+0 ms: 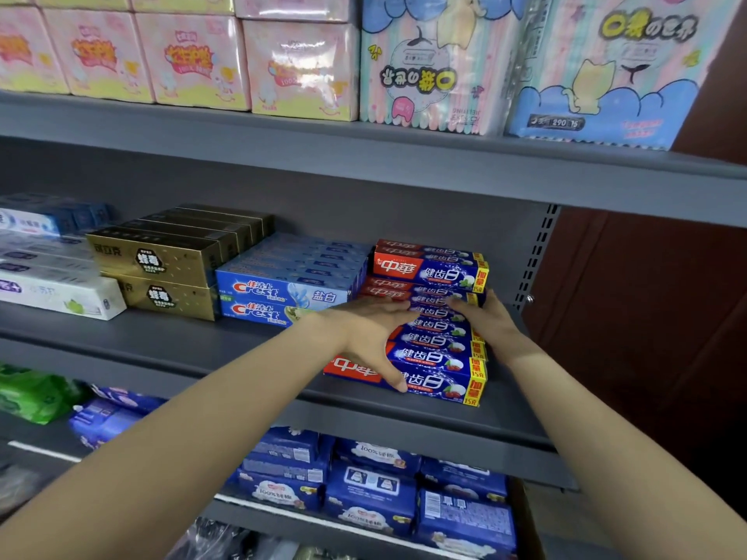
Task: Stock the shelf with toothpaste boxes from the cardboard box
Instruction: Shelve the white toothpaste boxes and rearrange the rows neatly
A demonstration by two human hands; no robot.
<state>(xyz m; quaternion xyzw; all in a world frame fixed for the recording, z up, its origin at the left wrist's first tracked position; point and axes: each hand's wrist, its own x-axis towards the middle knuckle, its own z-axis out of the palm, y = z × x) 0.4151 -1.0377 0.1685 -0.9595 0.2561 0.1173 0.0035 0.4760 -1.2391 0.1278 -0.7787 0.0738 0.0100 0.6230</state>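
Several red-and-blue toothpaste boxes [438, 349] lie in a row on the right part of the grey middle shelf [194, 345], with more of the same boxes [430, 268] stacked behind them. My left hand [372, 333] lies flat over the left ends of the row, fingers spread, thumb down over the front box. My right hand [485, 317] presses with straight fingers against the right ends of the boxes further back. The cardboard box is not in view.
Blue Crest boxes [283, 293], gold boxes [161, 260] and white boxes [60, 293] fill the shelf to the left. Tissue packs [303, 66] stand on the shelf above, blue packs [376, 487] below. A brown wall [646, 317] is at the right.
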